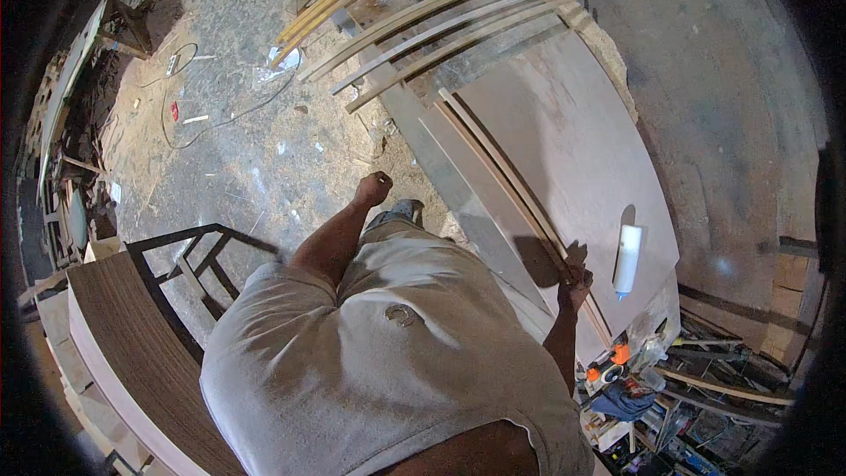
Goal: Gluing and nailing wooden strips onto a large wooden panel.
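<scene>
A pale, flat board (pixel 608 141) lies on the workbench to my right. Two long, thin wooden strips (pixel 502 172) run along its near side, close together. My right hand (pixel 576 284) is closed around the strips toward their lower end. Out over the floor, my left hand (pixel 374 188) is curled into a fist; a small light spot shows at its fingers, too small to name. On the board, to the right of my right hand, is a white bottle (pixel 627 260) with a blue tip.
Several long wooden strips (pixel 441 35) lie across the far end of the bench. A cable (pixel 233 115) crosses the sawdust-covered floor. Orange and black tools (pixel 619 353) crowd the bench's near end. A stack of dark-topped panels (pixel 132 326) stands at my left.
</scene>
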Tool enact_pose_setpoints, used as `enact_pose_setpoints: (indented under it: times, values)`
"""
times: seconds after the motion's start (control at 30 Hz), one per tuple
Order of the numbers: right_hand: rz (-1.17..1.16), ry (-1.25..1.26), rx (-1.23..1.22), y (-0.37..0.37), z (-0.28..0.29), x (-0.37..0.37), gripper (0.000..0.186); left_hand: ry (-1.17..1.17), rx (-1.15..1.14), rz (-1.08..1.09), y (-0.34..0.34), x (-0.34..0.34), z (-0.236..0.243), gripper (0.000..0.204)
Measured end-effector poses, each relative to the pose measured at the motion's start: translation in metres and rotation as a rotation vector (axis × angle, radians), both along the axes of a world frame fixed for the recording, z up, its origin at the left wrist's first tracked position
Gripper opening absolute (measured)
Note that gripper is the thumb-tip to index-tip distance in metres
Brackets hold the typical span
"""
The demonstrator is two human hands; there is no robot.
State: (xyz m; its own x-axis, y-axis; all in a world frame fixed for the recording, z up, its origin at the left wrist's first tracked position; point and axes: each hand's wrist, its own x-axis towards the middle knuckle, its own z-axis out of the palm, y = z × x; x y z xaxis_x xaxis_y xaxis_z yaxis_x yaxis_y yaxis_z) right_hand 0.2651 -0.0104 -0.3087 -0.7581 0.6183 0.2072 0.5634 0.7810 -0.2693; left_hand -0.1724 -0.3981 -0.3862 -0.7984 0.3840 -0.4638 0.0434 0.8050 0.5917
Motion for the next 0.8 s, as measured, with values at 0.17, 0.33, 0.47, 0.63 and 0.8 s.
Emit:
enact_pose_setpoints:
  times: [0.17, 0.33, 0.47, 0.63, 0.8]
  values:
    - [0.012, -0.038, 0.036, 0.009, 0.003, 0.017, 0.058, -0.072, 0.05, 0.01, -0.011, 0.024, 0.0, 0.032]
    - [0.068, -0.16, 0.095, 0.032, -0.022, 0.03, 0.059, -0.165, 0.092, 0.087, -0.02, 0.035, 0.013, 0.03]
    - [-0.029, -0.086, -0.278, 0.027, -0.014, -0.029, 0.051, -0.135, 0.056, 0.049, -0.017, 0.038, 0.029, 0.028]
    - [-0.148, 0.122, -0.485, 0.01, 0.062, -0.153, 0.032, -0.097, 0.018, 0.022, -0.003, 0.02, 0.029, 0.028]
    - [-0.108, 0.362, -0.731, -0.002, 0.11, -0.251, 0.034, -0.177, 0.188, 0.0, 0.017, -0.011, 0.078, 0.032]
